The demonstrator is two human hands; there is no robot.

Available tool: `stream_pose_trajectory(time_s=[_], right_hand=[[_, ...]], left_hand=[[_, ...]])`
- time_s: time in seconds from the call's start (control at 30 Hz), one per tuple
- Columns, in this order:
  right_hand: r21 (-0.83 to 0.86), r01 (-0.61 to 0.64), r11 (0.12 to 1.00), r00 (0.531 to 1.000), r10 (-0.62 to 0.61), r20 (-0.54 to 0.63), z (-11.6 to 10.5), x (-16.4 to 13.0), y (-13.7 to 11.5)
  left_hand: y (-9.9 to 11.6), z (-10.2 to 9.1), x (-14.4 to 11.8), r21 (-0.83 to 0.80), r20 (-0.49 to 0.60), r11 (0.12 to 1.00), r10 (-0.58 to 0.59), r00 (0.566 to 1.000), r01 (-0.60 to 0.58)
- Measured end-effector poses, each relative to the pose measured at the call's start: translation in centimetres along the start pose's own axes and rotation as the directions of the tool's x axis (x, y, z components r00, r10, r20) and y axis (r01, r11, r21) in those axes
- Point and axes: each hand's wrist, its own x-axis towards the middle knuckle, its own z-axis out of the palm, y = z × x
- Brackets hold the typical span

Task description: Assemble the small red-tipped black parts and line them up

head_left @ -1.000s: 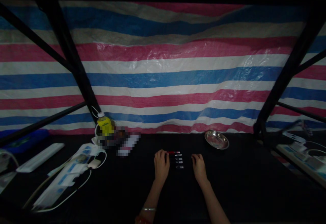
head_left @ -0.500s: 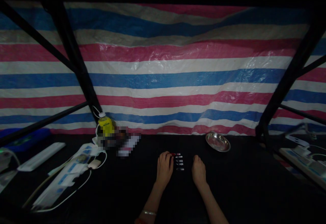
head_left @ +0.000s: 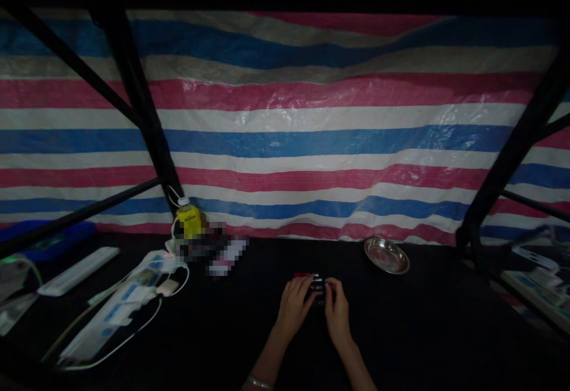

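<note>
Several short slim sticks with shiny silver ends lie close together on the black table. The red stick point(head_left: 303, 275) is farthest from me, partly behind my left fingers. My left hand point(head_left: 293, 307) has its fingers bent over the left ends of the row, closed around a dark stick point(head_left: 317, 284). My right hand point(head_left: 337, 309) meets it from the other side, thumb and finger pinched at that stick's right end. A silver tip point(head_left: 321, 302) shows dimly between the hands. My fingers cover most of the row, and the sticks' exact kind is too small and dark to make out.
A round metal dish point(head_left: 386, 255) stands at the back right. On the left are a yellow bottle point(head_left: 190, 219), a power strip point(head_left: 113, 314) with white cables, a long white bar point(head_left: 79, 270) and a blue tray point(head_left: 48, 239). Striped sheeting point(head_left: 312, 142) hangs behind the table.
My right hand has moved left to the sticks, its thumb and finger now at a dark one. My left fingers have shifted right over the row. The camera view has swung slightly left.
</note>
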Motion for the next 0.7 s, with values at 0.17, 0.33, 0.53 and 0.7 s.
stream_pose_trajectory(time_s=[0.17, 0.33, 0.53, 0.7], right_hand=[[0.142, 0.001, 0.99, 0.996, -0.013, 0.087, 2.1, -1.3, -1.3], [0.143, 0.007, 0.99, 0.989, -0.028, 0.144, 2.3, -1.1, -1.4], [0.083, 0.027, 0.996, 0.973, -0.045, 0.226, 1.4, -0.4, -1.9], [0.096, -0.052, 0.994, 0.984, 0.035, 0.172, 1.7, -0.6, -2.2]], left_hand=[[-0.1, -0.5, -0.2, 0.006, -0.022, 0.994, 0.106, 0.994, -0.106], [-0.3, -0.6, -0.2, 0.004, -0.05, 0.992, 0.128, 0.99, -0.128], [-0.6, -0.4, -0.1, -0.066, -0.152, 0.985, 0.15, 0.977, -0.161], [-0.8, -0.2, -0.2, -0.097, -0.222, 0.988, 0.096, 0.97, -0.12]])
